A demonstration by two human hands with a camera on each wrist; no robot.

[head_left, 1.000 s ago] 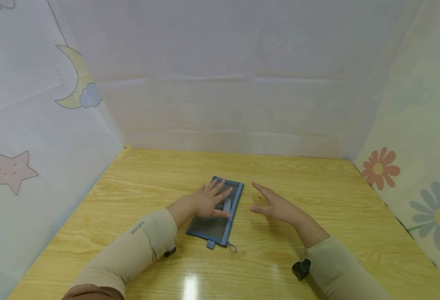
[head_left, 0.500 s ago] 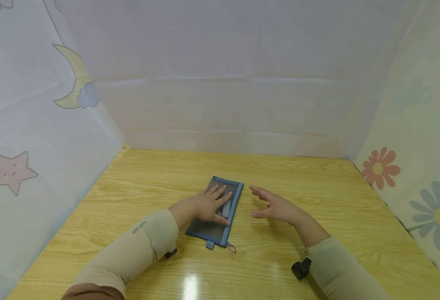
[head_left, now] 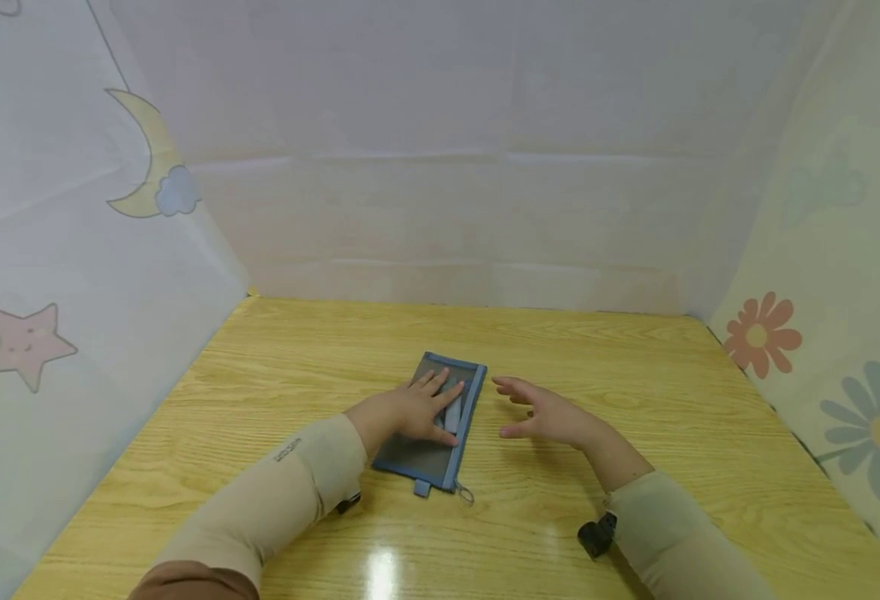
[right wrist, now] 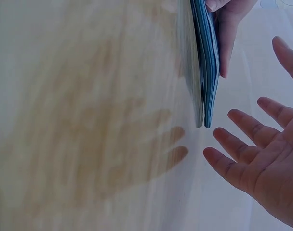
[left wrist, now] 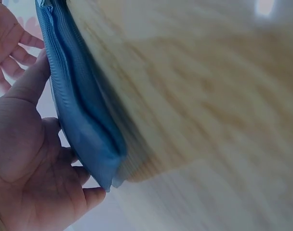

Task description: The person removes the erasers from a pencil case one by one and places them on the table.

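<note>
A blue-edged mesh zipper pouch [head_left: 413, 457] lies flat and slightly slanted on the wooden table, with a pale strip-like item showing through its mesh. My left hand [head_left: 419, 411] rests on top of it, fingers spread and fairly straight; the palm hides the pouch's middle. In the left wrist view the fingertips touch the top face of the pouch [left wrist: 81, 110]. To the right of the pouch my right hand [head_left: 548, 414] hovers over the table, fingers parted and relaxed, holding nothing. Its shadow falls on the table in the right wrist view, apart from the pouch [right wrist: 211, 72].
The zipper pull ring [head_left: 466, 495] and a fabric tab [head_left: 422, 488] stick out at the pouch's near end. The wooden table [head_left: 597, 350] is bounded by a back sheet [head_left: 440, 217] and printed sheets on the left and right.
My left hand has slid slightly nearer and its fingers lie flatter on the pouch. My right hand has drifted a little leftward with its fingers bending slightly. The pouch stays in place.
</note>
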